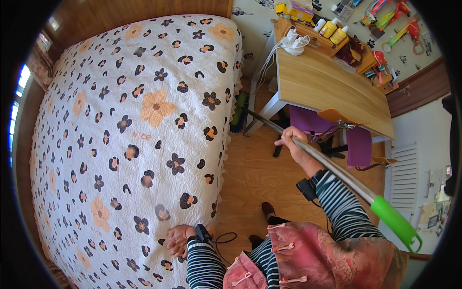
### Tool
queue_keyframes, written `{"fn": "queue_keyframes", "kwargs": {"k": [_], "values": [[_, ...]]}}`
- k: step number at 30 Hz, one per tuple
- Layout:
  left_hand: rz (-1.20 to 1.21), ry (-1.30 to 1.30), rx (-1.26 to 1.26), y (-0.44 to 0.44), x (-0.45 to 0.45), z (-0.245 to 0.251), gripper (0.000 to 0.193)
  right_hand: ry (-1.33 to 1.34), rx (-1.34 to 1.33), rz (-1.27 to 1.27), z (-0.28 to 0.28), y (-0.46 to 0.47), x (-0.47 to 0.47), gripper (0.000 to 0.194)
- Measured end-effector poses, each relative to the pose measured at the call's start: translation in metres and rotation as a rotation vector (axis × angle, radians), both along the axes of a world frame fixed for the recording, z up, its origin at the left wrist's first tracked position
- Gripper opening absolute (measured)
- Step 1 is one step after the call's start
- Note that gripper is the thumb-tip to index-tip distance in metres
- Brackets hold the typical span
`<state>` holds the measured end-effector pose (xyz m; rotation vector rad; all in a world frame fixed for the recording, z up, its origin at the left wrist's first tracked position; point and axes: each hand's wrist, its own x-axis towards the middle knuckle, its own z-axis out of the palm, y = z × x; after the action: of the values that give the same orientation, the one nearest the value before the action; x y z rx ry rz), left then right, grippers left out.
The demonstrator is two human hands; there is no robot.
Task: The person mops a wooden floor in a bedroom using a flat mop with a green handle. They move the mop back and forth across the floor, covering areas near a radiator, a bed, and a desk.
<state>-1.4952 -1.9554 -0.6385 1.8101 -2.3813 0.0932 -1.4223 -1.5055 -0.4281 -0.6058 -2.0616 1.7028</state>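
My right hand (pixel 297 146) is closed round the metal pole of a broom (pixel 343 177), whose green plastic grip slants down to the lower right. The broom's green and blue bristle head (pixel 238 112) is on the floor beside the bed, close to the desk leg. My left hand (pixel 178 240) rests on the edge of the white quilted bedspread (pixel 191 144), which is printed with flowers and leopard spots. Its fingers look curled, and whether they pinch the fabric cannot be told. Each wrist wears a black device with a cable.
A wooden desk (pixel 332 83) stands at the upper right, bearing a white power strip (pixel 294 45) and yellow pump bottles (pixel 328 28). Purple chairs (pixel 359 146) are tucked against it. A white radiator (pixel 404 177) is on the right wall. Wood flooring (pixel 252 173) runs between bed and desk.
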Motion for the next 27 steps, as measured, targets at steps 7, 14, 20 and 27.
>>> {"fn": "queue_keyframes", "kwargs": {"k": [7,14,20,27], "values": [[0.044,-0.02,-0.037,0.001,0.001,0.001,0.061,-0.078,0.042,-0.214,-0.025,0.038,-0.05,0.017],[-0.043,-0.009,0.006,-0.004,-0.001,-0.005,0.061,0.029,-0.216,-0.235,-0.034,-0.023,-0.007,0.013],[-0.038,0.008,-0.002,-0.003,-0.004,-0.009,0.061,-0.071,-0.198,-0.076,0.02,-0.077,0.071,0.012],[-0.31,0.051,0.095,0.0,-0.009,0.002,0.06,-0.207,0.039,0.118,0.067,-0.12,0.168,0.014]]}}
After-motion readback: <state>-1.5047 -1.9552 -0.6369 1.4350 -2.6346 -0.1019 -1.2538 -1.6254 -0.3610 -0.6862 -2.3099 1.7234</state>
